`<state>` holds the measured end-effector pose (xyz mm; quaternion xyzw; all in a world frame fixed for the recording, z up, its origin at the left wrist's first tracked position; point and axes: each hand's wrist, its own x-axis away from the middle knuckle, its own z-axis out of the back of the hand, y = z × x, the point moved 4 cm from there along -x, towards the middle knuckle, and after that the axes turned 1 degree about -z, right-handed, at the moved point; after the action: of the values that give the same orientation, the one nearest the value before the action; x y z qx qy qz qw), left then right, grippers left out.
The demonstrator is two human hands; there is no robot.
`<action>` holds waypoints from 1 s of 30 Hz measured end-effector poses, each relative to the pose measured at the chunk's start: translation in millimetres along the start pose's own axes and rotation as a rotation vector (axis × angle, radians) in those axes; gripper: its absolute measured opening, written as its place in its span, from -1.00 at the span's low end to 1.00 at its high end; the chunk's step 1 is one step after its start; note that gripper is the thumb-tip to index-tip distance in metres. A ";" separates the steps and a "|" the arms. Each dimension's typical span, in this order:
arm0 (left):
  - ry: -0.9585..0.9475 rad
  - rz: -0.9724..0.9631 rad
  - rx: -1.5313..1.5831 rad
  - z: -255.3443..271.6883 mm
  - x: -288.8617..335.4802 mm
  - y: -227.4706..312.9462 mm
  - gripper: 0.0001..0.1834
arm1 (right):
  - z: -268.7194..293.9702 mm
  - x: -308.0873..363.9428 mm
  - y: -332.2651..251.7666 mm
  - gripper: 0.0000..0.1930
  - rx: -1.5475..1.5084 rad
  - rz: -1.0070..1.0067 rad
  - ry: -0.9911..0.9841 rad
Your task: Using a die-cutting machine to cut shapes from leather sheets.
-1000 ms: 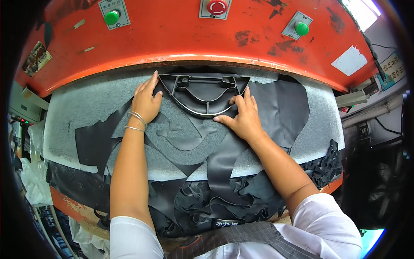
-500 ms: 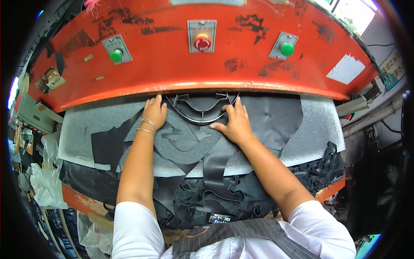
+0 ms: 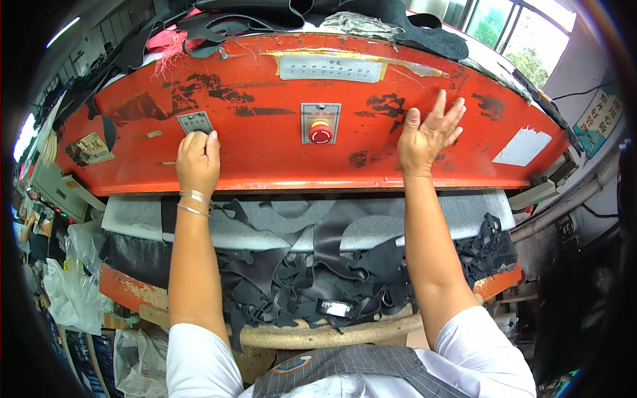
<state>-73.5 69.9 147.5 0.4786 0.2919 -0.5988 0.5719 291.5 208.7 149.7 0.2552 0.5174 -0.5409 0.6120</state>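
My left hand (image 3: 198,159) is curled into a fist over the left button plate (image 3: 194,122) on the red press front (image 3: 265,159); the button there is hidden beneath it. My right hand (image 3: 430,138) is raised against the right side of the same front, fingers spread, and covers the place of the other button. Between my hands sits a red stop button (image 3: 320,132) on a metal plate. Below the press edge, black leather pieces (image 3: 335,232) lie on the pale grey cutting board (image 3: 136,213). No cutting die shows under the press.
Tangled black leather scraps (image 3: 298,292) heap along the board's near edge, above a wooden bar (image 3: 332,337). More black pieces (image 3: 424,36) and a grey cloth (image 3: 361,24) rest on top of the press. Clear plastic bags (image 3: 76,292) hang at the left.
Both hands have left the curved metal cutting die and risen to the press front, left curling, right spreading. The view has tilted up, and the die is now out of sight.
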 end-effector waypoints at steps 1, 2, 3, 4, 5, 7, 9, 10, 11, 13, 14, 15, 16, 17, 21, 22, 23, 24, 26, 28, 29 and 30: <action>-0.070 0.035 0.030 11.1 1.5 0.4 -0.67 | 14.9 1.5 -3.5 -0.24 -0.010 0.001 -0.002; -0.068 0.037 0.018 30.1 8.8 4.5 -0.67 | 33.6 5.4 -3.4 -0.25 -0.316 -0.053 -0.021; -0.180 0.122 0.122 36.8 23.3 23.5 -0.67 | 57.8 13.1 9.9 -0.26 -0.581 -0.103 -0.034; -0.293 0.195 0.212 49.1 42.2 40.3 -0.67 | 82.2 31.5 13.1 -0.32 -0.642 -0.013 -0.017; -0.284 0.167 0.249 62.1 70.7 56.0 -0.66 | 102.0 58.6 14.1 -0.37 -0.657 0.122 -0.181; -0.555 0.354 0.406 73.8 133.2 99.5 -0.63 | 153.3 111.2 15.1 -0.57 -0.724 0.174 -0.520; -0.830 0.299 0.424 100.2 193.8 139.5 -0.74 | 191.8 169.9 11.5 -0.65 -0.687 0.380 -1.022; -0.855 0.292 0.443 113.4 221.5 158.4 -0.79 | 217.2 195.7 12.3 -0.55 -0.706 0.375 -1.113; -0.881 0.289 0.461 123.7 245.0 175.5 -0.83 | 239.0 218.8 13.5 -0.49 -0.592 0.449 -1.250; -0.796 0.181 0.356 132.3 268.6 205.4 -0.84 | 268.9 256.7 21.0 -0.50 -0.523 0.401 -1.311; -0.785 0.212 0.303 131.7 273.3 210.4 -0.85 | 273.6 267.8 25.2 -0.53 -0.453 0.416 -1.265; -0.789 0.208 0.313 128.1 275.4 214.7 -0.85 | 276.1 276.8 28.3 -0.53 -0.381 0.429 -1.220; -0.779 0.231 0.255 126.5 276.5 217.5 -0.86 | 275.0 279.5 28.4 -0.50 -0.372 0.356 -1.225; -0.770 0.255 0.198 123.6 277.6 219.1 -0.86 | 272.3 280.0 27.4 -0.53 -0.360 0.348 -1.210; -0.679 0.239 0.156 111.9 275.2 220.0 -0.83 | 262.2 274.3 31.4 -0.53 -0.399 0.333 -1.137; -0.684 0.232 0.157 110.1 273.5 219.3 -0.83 | 261.6 271.8 30.9 -0.53 -0.383 0.337 -1.170; -0.718 0.251 0.187 109.4 274.5 218.1 -0.83 | 261.4 267.6 29.7 -0.53 -0.367 0.340 -1.204; -0.747 0.266 0.216 105.6 271.9 216.1 -0.83 | 259.1 264.9 31.8 -0.55 -0.392 0.356 -1.235; -0.843 0.271 0.286 100.0 264.7 211.9 -0.78 | 252.1 257.2 37.2 -0.59 -0.433 0.395 -1.327; -0.915 0.271 0.331 94.9 237.9 200.1 -0.77 | 233.2 233.1 41.2 -0.64 -0.535 0.362 -1.603; -1.003 0.433 0.370 87.6 223.0 187.7 -0.77 | 217.0 219.0 43.3 -0.64 -0.616 0.290 -1.748; -1.087 0.603 0.405 79.7 212.3 174.8 -0.76 | 198.8 196.8 39.1 -0.65 -0.686 0.192 -1.803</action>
<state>99.9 -118.4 19.1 0.2665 -0.3045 -0.6121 0.6794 375.1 -31.9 27.5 -0.4067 -0.0395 -0.3008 0.8617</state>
